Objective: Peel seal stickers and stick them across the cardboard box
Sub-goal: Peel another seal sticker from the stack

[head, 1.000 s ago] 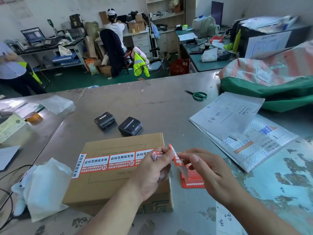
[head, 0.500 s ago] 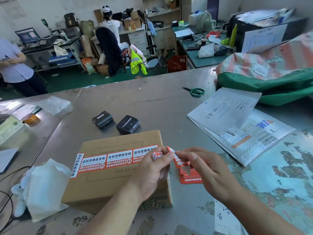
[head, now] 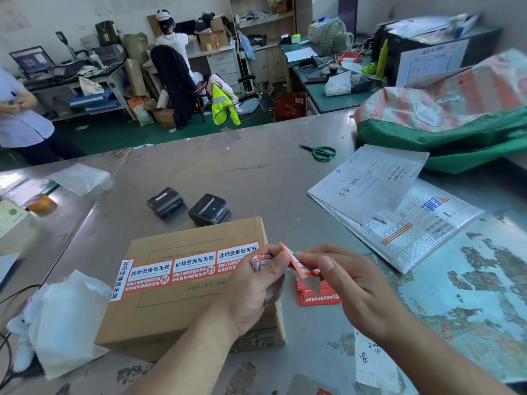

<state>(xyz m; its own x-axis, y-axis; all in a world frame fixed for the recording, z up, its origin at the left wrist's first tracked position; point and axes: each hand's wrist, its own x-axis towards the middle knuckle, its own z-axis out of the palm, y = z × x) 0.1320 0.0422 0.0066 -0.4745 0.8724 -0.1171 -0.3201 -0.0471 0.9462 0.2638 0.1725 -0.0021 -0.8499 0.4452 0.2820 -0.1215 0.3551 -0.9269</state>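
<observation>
Now, left hand (head: pixel 256 283): pinches folded near-left end of sticker strip (head: pixel 288 254).
Right hand (head: pixel 350 280): pinches strip's right part.
Cardboard box (head: pixel 185 315): one.
Applied stickers (head: pixel 194 266): four visible.

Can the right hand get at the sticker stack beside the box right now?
Probably yes: the stack lies uncovered on the table just below the right hand, but that hand is busy pinching the sticker being peeled.

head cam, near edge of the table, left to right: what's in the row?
white foam pouch → cardboard box → left hand → seal sticker, pinched by both hands → right hand → map-print sheet. The sticker stack under the right hand is left out because it overlaps.
</observation>
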